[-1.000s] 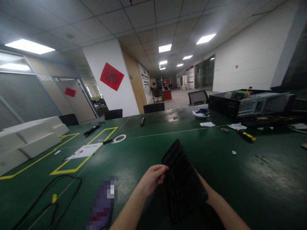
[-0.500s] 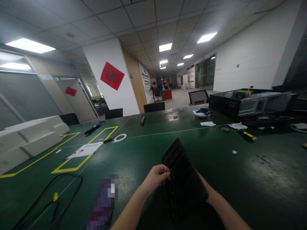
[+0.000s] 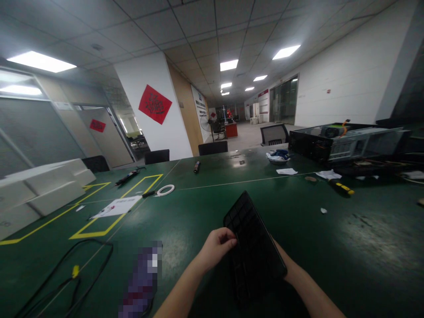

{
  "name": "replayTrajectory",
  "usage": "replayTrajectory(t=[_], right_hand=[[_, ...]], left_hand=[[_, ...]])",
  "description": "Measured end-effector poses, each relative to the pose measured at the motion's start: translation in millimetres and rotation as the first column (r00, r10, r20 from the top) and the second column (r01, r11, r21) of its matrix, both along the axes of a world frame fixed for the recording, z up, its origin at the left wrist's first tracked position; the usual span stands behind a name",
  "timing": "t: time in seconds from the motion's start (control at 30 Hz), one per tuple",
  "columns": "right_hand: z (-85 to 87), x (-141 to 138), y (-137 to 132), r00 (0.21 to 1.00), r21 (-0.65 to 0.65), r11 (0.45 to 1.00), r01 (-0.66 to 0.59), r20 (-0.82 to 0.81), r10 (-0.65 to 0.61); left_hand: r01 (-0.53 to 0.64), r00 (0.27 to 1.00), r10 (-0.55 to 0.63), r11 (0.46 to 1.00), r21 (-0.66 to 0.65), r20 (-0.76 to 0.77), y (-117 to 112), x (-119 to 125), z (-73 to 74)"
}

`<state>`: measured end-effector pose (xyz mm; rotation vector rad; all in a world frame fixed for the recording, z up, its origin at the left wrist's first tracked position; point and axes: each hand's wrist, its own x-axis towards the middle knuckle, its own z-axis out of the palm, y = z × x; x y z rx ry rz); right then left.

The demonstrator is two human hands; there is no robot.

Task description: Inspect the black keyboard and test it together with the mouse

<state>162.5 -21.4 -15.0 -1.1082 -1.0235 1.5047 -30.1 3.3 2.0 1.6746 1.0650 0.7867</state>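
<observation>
A black, flat rectangular case (image 3: 256,240) with a grid of compartments on its face is tilted up above the table, right in front of me. My left hand (image 3: 218,247) is at its left side, thumb and fingers pinched together against it; whatever is between the fingertips is too small or hidden to make out. Behind the case's right edge is my right hand (image 3: 281,256), holding it from the back. The fingers of that hand are hidden by the case. The lower part of the case is dark and hard to read.
The green table (image 3: 188,212) bears a black cable (image 3: 111,254), a blurred purple item (image 3: 141,282), a white tape ring (image 3: 165,190), a paper sheet (image 3: 119,206) and white boxes (image 3: 56,196). Rightward are a yellow-black screwdriver (image 3: 342,187), a bowl (image 3: 278,159) and an open computer case (image 3: 331,143).
Almost nothing differs. The left fingertips have shifted very slightly against the black case, and the case stays at about the same tilt.
</observation>
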Motion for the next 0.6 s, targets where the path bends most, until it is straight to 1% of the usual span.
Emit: replayTrajectory(t=[0.07, 0.1, 0.17, 0.27, 0.33, 0.47, 0.53, 0.6], right_hand=[[0.5, 0.3, -0.2, 0.999, -0.041, 0.999, 0.013, -0.048, -0.015], [1.4, 0.3, -0.6, 0.997, -0.067, 0.998, 0.009, -0.079, -0.014], [3.3, 0.0, -1.5, 0.994, -0.099, 0.995, -0.017, -0.109, 0.006], [4.2, -0.3, -2.4, 0.987, -0.132, 0.991, 0.000, -0.159, -0.021], [3.4, -0.4, -2.2, 0.981, -0.154, 0.988, 0.017, -0.188, -0.046], [2.6, -0.8, -2.4, 0.975, -0.184, 0.983, 0.018, -0.216, -0.058], [3.7, -1.2, -3.1, 0.967, -0.188, 0.982, 0.032, -0.241, -0.078], [5.5, -1.7, -3.9, 0.962, -0.208, 0.978, 0.035, -0.259, -0.089]], left_hand=[[0.008, 1.000, -0.008, 1.000, 0.008, -0.007, 0.7, -0.2, -1.1], [-0.009, 1.000, 0.010, 1.000, 0.019, -0.029, 1.0, 0.2, -2.0], [-0.061, 0.990, 0.068, 0.996, 0.063, -0.122, 1.4, 1.5, -4.5], [-0.099, 0.956, 0.133, 0.985, 0.140, -0.260, 1.8, 2.5, -8.2], [-0.077, 0.947, 0.128, 0.981, 0.178, -0.293, 1.9, 1.8, -9.5], [-0.028, 0.937, 0.110, 0.970, 0.243, -0.331, 1.4, 1.7, -9.4], [-0.019, 0.909, 0.128, 0.963, 0.268, -0.397, 0.2, 4.3, -9.0], [-0.006, 0.863, 0.159, 0.952, 0.306, -0.480, -1.9, 8.0, -7.8]])
